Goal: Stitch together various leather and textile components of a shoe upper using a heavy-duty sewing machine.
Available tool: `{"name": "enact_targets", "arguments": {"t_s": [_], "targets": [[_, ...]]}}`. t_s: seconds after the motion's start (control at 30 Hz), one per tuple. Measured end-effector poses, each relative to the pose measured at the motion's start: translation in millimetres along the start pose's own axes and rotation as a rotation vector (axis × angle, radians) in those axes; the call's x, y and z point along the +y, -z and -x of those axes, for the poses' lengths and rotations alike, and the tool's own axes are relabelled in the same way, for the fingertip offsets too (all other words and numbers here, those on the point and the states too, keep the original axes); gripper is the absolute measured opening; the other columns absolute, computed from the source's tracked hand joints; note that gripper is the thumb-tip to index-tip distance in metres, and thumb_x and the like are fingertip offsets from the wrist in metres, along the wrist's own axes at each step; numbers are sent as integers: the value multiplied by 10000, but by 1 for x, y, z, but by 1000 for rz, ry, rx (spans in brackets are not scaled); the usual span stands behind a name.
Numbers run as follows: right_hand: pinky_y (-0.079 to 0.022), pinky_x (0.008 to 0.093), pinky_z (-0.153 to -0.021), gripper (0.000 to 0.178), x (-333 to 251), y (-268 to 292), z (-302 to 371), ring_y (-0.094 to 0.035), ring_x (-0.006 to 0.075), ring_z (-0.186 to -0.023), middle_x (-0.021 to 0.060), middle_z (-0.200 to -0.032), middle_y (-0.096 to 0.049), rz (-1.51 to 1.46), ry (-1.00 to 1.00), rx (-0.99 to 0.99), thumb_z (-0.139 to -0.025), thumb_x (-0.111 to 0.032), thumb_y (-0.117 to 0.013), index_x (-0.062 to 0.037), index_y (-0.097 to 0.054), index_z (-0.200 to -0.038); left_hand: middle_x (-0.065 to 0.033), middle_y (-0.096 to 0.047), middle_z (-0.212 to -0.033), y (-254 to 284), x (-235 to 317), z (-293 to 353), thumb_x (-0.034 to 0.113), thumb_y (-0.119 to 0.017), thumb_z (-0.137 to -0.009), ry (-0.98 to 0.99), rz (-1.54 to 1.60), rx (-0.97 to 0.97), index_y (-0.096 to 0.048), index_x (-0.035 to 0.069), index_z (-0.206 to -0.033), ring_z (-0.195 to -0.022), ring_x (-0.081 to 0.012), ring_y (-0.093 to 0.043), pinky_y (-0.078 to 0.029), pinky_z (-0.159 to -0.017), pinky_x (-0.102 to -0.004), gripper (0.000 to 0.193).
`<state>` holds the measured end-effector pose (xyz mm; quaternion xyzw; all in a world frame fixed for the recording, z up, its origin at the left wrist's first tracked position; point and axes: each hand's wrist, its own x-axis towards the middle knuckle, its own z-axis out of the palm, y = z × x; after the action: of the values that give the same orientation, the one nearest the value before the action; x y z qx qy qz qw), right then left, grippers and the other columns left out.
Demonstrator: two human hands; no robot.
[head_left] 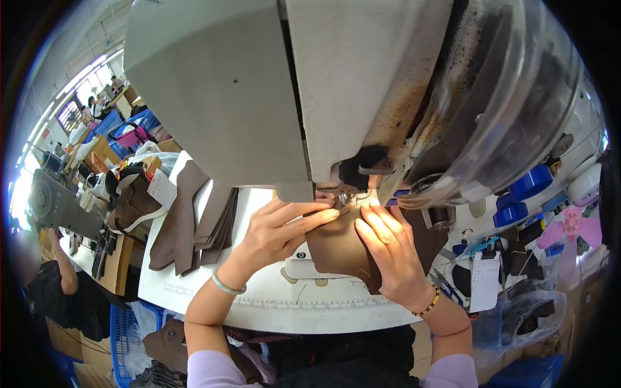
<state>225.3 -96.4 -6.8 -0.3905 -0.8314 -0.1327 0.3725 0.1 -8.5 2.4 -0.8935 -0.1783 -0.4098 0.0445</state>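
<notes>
Beneath the sewing machine's needle area (346, 196) lies a brown, leather-like flat piece (328, 249), its near part curving over the white work surface. My left hand (272, 231) rests at the piece's left edge, fingers stretched toward the needle and fingertips touching the top. On the right, my right hand (392, 255) lies on the same piece with its fingers extended flat and pointing at the lit needle area. Both hands are open; the material under my right palm is hidden. The large pale machine head (259, 97) hangs over both hands.
Brown cut pieces (217, 223) lie stacked on the left of the white table (259, 310). A brown shoe (136, 204) stands farther left. To the right are blue round containers (530, 184), a pink fan (571, 223) and scissors (446, 288). A person (61, 284) sits far left.
</notes>
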Motion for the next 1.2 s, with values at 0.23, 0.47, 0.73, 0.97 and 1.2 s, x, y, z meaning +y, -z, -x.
{"name": "enact_targets", "arguments": {"t_s": [0.23, 0.47, 0.73, 0.97, 1.2], "targets": [[-433, 513, -967, 404, 3, -3, -1, -562, 351, -1102, 232, -1220, -568, -13, 10, 39, -836, -18, -540, 76, -532, -1229, -16, -679, -1102, -1, -1, -3, -33, -626, -638, 29, 38, 27, -717, 141, -1094, -959, -217, -653, -557, -788, -332, 497], [-424, 522, -970, 400, 4, -5, 0, -551, 362, -1125, 233, -1232, -560, -15, 16, 45, -834, -13, -543, 75, -532, -1224, -26, -680, -1109, -3, -3, -2, -36, -625, -648, 25, 71, 36, -718, 142, -1095, -960, -226, -655, -558, -797, -337, 490], [-433, 493, -938, 417, 5, -7, -1, -545, 339, -1120, 226, -1235, -559, 25, 15, 31, -827, -9, -542, 70, -525, -1236, -35, -681, -1110, -7, -8, -1, -37, -636, -647, 39, 130, 43, -716, 134, -1092, -953, -233, -656, -562, -781, -340, 484], [-415, 506, -968, 431, 5, -9, 0, -529, 357, -1143, 223, -1241, -543, 30, 15, 30, -838, -9, -530, 68, -512, -1262, -45, -676, -1109, -5, -10, -1, -80, -603, -628, 45, 133, 17, -713, 134, -1104, -956, -241, -655, -572, -762, -344, 534], [-358, 550, -1036, 454, 6, -11, 0, -495, 369, -1181, 211, -1286, -493, 1, -10, 15, -837, -7, -510, 55, -501, -1287, -42, -667, -1126, -6, -10, 0, -89, -597, -614, 81, 167, 5, -710, 145, -1122, -944, -239, -653, -575, -752, -341, 571]]}}
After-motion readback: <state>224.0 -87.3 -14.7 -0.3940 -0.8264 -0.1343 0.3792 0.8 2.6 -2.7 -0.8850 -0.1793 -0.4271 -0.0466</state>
